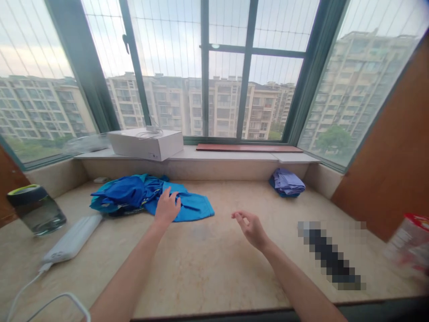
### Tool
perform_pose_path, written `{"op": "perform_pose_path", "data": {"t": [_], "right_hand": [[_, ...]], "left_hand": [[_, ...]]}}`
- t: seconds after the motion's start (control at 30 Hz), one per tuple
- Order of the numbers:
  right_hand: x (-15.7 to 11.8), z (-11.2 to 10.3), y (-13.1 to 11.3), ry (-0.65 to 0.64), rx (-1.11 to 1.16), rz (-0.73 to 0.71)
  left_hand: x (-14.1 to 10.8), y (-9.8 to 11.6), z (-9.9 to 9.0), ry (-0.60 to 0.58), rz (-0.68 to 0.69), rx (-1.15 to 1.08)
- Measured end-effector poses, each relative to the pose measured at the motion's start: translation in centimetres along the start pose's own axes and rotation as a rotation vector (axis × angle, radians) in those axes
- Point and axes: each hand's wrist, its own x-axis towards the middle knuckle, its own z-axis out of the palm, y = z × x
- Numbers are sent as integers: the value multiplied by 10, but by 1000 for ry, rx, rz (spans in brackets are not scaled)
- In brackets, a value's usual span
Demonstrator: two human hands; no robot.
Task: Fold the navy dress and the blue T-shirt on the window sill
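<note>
My left hand (166, 206) rests with spread fingers on the near edge of a heap of bright blue clothes (140, 194) lying on the beige stone sill (208, 259). Whether its fingers pinch the cloth cannot be told. My right hand (250, 228) hovers over the bare stone to the right, palm turned inward, fingers loosely curled and apart, holding nothing. A folded lilac and blue garment (287, 182) lies at the back right, well away from both hands.
A white box (145, 143) sits on the raised window ledge. At left stand a dark glass jar (35, 209) and a white power bank (72, 239) with a cable. A dark object (331, 257) lies at right, and a red-and-white package (410, 246) at the edge.
</note>
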Motion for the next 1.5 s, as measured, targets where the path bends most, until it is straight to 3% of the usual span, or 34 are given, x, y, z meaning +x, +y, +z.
{"op": "perform_pose_path", "data": {"t": [0.13,0.2,0.33,0.4,0.57,0.73,0.87,0.97,1.1,1.23,1.37,1.5], "right_hand": [[38,-37,41,35,-637,118],[64,-72,64,84,-750,212],[102,-145,110,240,-879,446],[109,-169,130,289,-895,563],[104,-186,167,353,-863,689],[106,-190,168,507,-799,659],[108,-172,135,700,-690,467],[96,-127,94,784,-315,206],[59,-45,42,639,198,126],[23,15,1,309,542,101],[8,36,-26,129,605,81],[11,36,-30,187,584,182]], "left_hand": [[-12,29,16,-16,377,5],[-19,40,15,-21,492,-22],[-25,51,5,-60,532,-46],[-24,51,0,-81,503,-65],[-22,47,-6,-80,400,-192],[-26,54,-7,-127,422,-183],[-29,61,-8,-141,459,-181],[-33,67,-8,-177,489,-265],[-46,78,-6,-252,480,-458],[-56,90,-7,-261,347,-703],[-56,96,-11,-278,270,-916],[-50,97,-18,-339,186,-1041]]}}
